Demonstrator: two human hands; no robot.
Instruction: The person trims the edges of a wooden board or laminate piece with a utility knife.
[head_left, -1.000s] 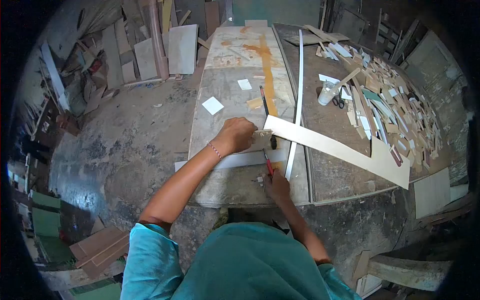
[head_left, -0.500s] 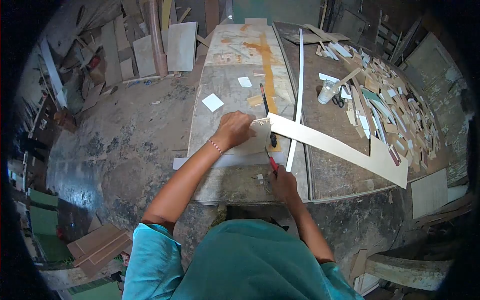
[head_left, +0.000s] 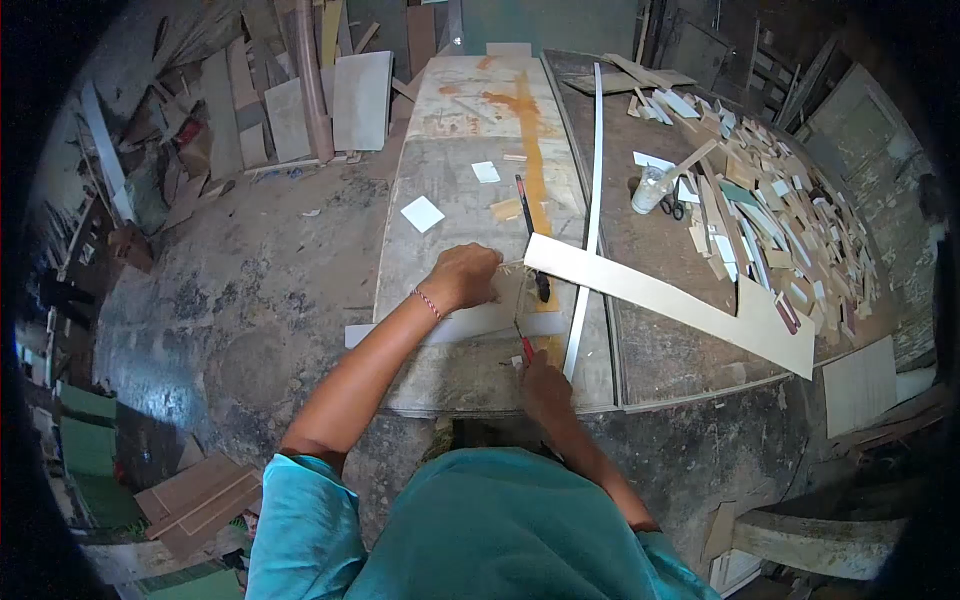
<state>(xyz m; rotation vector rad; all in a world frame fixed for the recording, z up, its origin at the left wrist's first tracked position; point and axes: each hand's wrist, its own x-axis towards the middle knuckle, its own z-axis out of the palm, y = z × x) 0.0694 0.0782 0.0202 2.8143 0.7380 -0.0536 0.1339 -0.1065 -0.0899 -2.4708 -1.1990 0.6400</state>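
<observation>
My left hand (head_left: 465, 276) is closed at the edge of a thin greyish-brown sheet (head_left: 508, 294) over the workbench (head_left: 420, 270); the fingers are partly hidden behind the knuckles. My right hand (head_left: 547, 388), nearer my body, is closed round a red-handled utility knife (head_left: 527, 347). The knife's blade points away from me, at the sheet's lower right. Under the sheet, a pale strip (head_left: 450, 330) lies across the bench. Just right of the sheet is a long, L-shaped light wooden piece (head_left: 650, 293). A black-handled tool (head_left: 542, 286) lies partly under its left end.
A long white strip (head_left: 595, 190) runs along the bench's right side. Offcuts (head_left: 765, 190) are heaped on the adjoining table, beside scissors (head_left: 672, 207) and a jar (head_left: 647, 190). White squares (head_left: 422, 214) lie farther up the bench. Boards (head_left: 362, 100) lean at the back left.
My right hand has drawn the knife toward my body and a little left. My left hand appears slightly lower, still by the sheet.
</observation>
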